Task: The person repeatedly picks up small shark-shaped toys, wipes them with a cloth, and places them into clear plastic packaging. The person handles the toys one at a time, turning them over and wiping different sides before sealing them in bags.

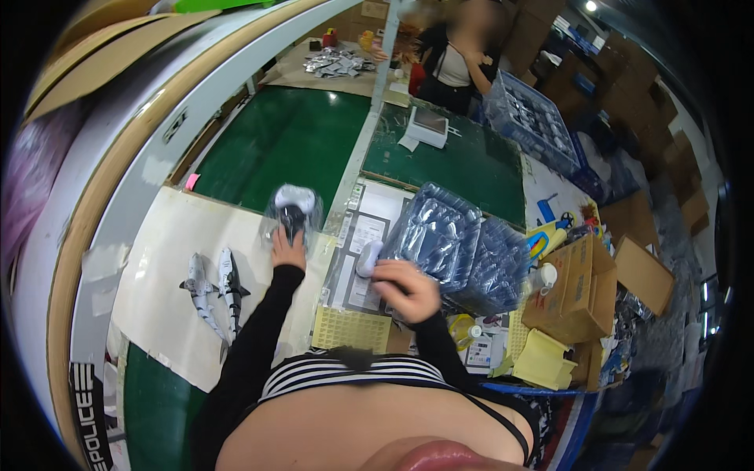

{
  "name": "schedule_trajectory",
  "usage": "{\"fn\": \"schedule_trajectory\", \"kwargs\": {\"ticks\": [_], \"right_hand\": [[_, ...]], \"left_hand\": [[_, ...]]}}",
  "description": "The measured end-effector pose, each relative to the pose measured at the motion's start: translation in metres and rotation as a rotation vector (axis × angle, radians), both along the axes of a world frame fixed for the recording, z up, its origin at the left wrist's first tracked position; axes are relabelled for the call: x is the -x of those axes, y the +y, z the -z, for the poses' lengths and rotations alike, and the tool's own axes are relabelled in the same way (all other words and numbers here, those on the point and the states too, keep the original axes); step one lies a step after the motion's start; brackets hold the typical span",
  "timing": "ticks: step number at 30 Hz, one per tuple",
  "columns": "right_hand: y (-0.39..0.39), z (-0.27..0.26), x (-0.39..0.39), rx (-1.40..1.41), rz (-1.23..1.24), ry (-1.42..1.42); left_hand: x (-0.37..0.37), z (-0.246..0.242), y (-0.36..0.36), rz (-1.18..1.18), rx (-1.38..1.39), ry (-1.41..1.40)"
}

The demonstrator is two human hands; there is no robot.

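Note:
My left hand (pixel 288 250) is on a dark item (pixel 291 218) in a clear plastic blister tray (pixel 315 221). A white controller-shaped piece (pixel 294 197) lies at the tray's far end. My right hand (pixel 410 288) has its fingertips on a white rounded piece (pixel 369 259), blurred, above papers under a clear cover. To the left of my left arm, two grey-and-black toy sharks, a left one (pixel 201 287) and a right one (pixel 227 282), lie on a pale board (pixel 153 271). Past my right hand stand stacked empty clear blister trays (pixel 439 232).
A cardboard box (pixel 568 288), a white-capped bottle (pixel 465 331) and yellow sheets (pixel 350 331) are at the right and front. A metal post (pixel 386 59) rises beyond the green bench top (pixel 288 141). Across the bench, a person (pixel 456 65) stands beside a blue crate (pixel 530 118).

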State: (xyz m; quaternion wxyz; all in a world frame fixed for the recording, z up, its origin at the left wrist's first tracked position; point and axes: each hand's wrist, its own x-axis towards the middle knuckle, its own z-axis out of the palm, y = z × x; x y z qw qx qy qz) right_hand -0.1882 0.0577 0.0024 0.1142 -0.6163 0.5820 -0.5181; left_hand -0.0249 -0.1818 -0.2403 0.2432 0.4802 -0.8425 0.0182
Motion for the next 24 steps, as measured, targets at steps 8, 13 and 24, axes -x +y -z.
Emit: {"fn": "schedule_trajectory", "kwargs": {"ticks": [8, 13, 24], "right_hand": [[0.141, 0.039, 0.09, -0.495, 0.743, 0.46], [0.14, 0.052, 0.107, -0.444, 0.811, 0.518], [0.129, 0.034, 0.12, -0.261, 0.691, 0.503]], "left_hand": [[0.057, 0.004, -0.153, -0.083, -0.235, -0.018], [0.075, -0.03, -0.064, 0.275, 0.067, 0.182], [-0.095, -0.07, 0.177, 0.41, -0.319, 0.589]]}}
